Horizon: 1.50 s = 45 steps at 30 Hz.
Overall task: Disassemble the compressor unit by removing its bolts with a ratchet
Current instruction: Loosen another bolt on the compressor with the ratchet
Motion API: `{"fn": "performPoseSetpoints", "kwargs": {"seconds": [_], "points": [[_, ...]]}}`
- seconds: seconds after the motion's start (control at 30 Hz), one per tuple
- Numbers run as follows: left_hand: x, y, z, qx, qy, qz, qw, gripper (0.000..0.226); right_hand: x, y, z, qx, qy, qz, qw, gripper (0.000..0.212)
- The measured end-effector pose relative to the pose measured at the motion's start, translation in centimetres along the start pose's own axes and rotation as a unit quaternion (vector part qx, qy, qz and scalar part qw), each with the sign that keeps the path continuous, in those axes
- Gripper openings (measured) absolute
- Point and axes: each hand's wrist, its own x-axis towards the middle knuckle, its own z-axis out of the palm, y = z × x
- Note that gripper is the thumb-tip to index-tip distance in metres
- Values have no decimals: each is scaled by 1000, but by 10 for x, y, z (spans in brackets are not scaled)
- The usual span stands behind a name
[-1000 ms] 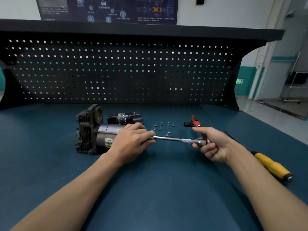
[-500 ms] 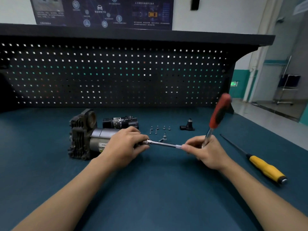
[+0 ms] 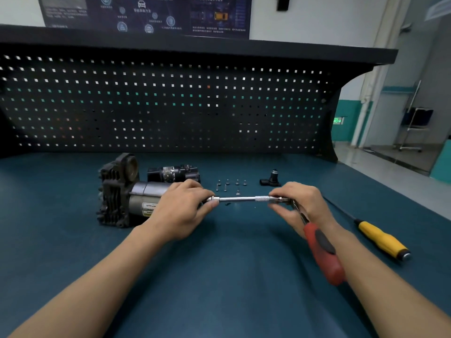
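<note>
Compressor [image 3: 122,193]: left of centre. Your left hand [image 3: 180,211] curls round the extension [image 3: 241,198] end beside it; your right hand [image 3: 302,206] pinches the ratchet [image 3: 322,250] head, red handle pointing lower right. Loose bolts [image 3: 231,185]: just above the extension.

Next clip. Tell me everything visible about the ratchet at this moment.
The ratchet is chrome with a red handle bearing a black insert. A slim chrome bar, knurled near its right end, runs level from its head toward the compressor. The left hand pinches the bar's left tip; the right hand grips the head end, hiding the head. The handle slants down toward the camera across the right forearm. It is held over the table; any socket or bolt is hidden.
</note>
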Motion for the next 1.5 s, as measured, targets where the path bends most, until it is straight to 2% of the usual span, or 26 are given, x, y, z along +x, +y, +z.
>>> {"fn": "performPoseSetpoints", "kwargs": {"seconds": [0.17,0.27,0.4,0.5,0.6,0.77,0.9,1.0,1.07,1.27,1.33,1.4,1.47,1.5], "points": [[1,0,1,-7,3,1,1000,31,-7,11,10,-28,58,-47,997,15],[1,-1,0,-3,13,6,1000,29,-9,11,14,-28,43,-34,998,19],[0,-3,-1,7,13,19,1000,27,-12,5,11,44,-27,56,997,22],[-1,-3,-2,6,15,28,999,22,-12,2,8,98,-84,162,978,13],[-3,-4,-3,9,9,33,999,22,-12,1,11,141,-103,217,960,16],[-3,-3,-4,9,10,36,999,33,-8,-7,8,267,-116,328,899,48],[-4,-3,-5,8,7,34,999,35,-2,-11,7,344,-123,461,808,63],[-4,-3,-5,9,3,35,999,35,-1,-11,6,377,-150,523,749,79],[-4,-3,-4,12,4,36,999,35,-1,-10,5,402,-163,548,715,75],[-4,-3,-4,17,16,37,999,32,3,-5,1,481,-189,591,620,38],[-4,-3,-3,19,17,37,999,31,4,-5,1,490,-199,595,605,35],[-5,-4,-2,20,20,40,999,29,3,-5,1,491,-199,593,606,32],[-5,-5,-1,20,28,42,999,28,1,-5,0,479,-190,586,625,29],[-5,-5,0,20,33,42,998,27,-1,-5,1,466,-186,574,647,30]]}}
